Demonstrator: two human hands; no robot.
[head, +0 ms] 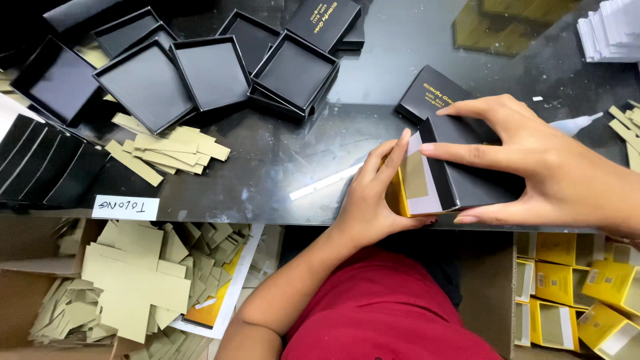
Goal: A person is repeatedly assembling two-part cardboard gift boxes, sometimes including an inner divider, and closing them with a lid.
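Head view: left hand (370, 193) and right hand (533, 160), fingers gripping one black box (470, 173)

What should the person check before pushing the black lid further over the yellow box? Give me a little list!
1. Left hand steadying the yellow box: ok, its fingers press the box's end.
2. Right hand has a grip on the black lid: ok, thumb and fingers span its top and sides.
3. Lid lined up with the box: cannot tell, the far end is hidden under the right hand.
4. Box resting on the black table: ok, it sits near the front edge.
5. Space around the work: not ok, another black lid lies right behind, touching or nearly so.
6. Glue bottle out of the way: ok, it lies behind the right hand.
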